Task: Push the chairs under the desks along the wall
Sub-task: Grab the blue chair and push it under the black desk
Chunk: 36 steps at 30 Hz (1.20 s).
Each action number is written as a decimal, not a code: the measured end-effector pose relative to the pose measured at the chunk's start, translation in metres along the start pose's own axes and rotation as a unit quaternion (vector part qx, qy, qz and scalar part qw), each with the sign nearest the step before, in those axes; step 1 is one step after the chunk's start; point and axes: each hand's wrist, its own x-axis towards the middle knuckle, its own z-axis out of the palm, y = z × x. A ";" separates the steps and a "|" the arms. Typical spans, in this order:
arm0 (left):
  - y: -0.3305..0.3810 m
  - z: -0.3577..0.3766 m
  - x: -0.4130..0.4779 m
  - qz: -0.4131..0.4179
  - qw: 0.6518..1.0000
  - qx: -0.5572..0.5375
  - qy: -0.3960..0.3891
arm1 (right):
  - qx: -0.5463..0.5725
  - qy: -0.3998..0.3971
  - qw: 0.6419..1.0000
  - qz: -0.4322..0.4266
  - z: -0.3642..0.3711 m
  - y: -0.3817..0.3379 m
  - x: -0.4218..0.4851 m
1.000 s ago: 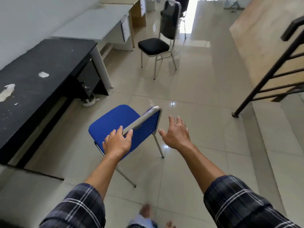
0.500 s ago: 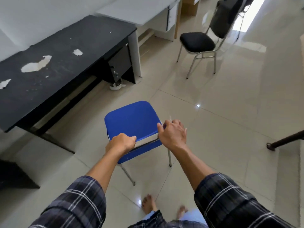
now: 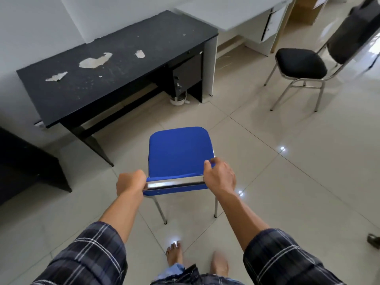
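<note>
A blue chair point(image 3: 179, 151) with chrome legs stands on the tiled floor in front of me, its seat pointing toward the black desk point(image 3: 115, 64) along the wall. My left hand point(image 3: 130, 182) grips the left end of the backrest's top rail. My right hand point(image 3: 221, 175) grips the right end of the same rail. The chair sits a short way out from the desk's open knee space. A black chair point(image 3: 301, 63) with a chrome frame stands at the upper right, out in front of a white desk point(image 3: 232, 11).
A dark piece of furniture point(image 3: 22, 161) stands at the left, beside the black desk. A small white object point(image 3: 178, 100) lies on the floor by the desk's drawer unit. My bare feet point(image 3: 174, 254) are on the tiles behind the blue chair.
My right hand has closed on the backrest rail beside the left one. The blue chair has turned so that its seat faces the black desk, and my view has swung left toward the wall.
</note>
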 end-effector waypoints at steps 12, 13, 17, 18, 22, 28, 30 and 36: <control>-0.004 -0.015 -0.018 -0.246 0.902 -0.332 -0.121 | 0.438 -0.063 0.821 0.360 -0.010 0.017 0.033; -0.003 -0.015 -0.018 -0.250 0.896 -0.346 -0.123 | 0.466 -0.068 0.798 0.376 -0.010 0.016 0.032; 0.000 -0.015 -0.017 -0.276 0.877 -0.377 -0.112 | 0.498 -0.108 0.763 0.397 -0.019 0.014 0.027; 0.000 -0.015 -0.017 -0.280 0.874 -0.382 -0.108 | 0.503 -0.126 0.753 0.405 -0.020 0.017 0.026; 0.001 -0.012 -0.015 -0.288 0.867 -0.397 -0.093 | 0.558 -0.169 0.690 0.429 -0.019 0.029 0.029; 0.000 -0.019 -0.006 -0.298 0.871 -0.372 -0.118 | 0.571 -0.197 0.675 0.423 -0.019 0.030 0.036; -0.001 -0.022 0.001 -0.311 0.867 -0.367 -0.133 | 0.570 -0.193 0.678 0.422 -0.017 0.031 0.039; 0.003 -0.023 0.008 -0.297 0.864 -0.379 -0.147 | 0.577 -0.171 0.677 0.423 -0.005 0.031 0.041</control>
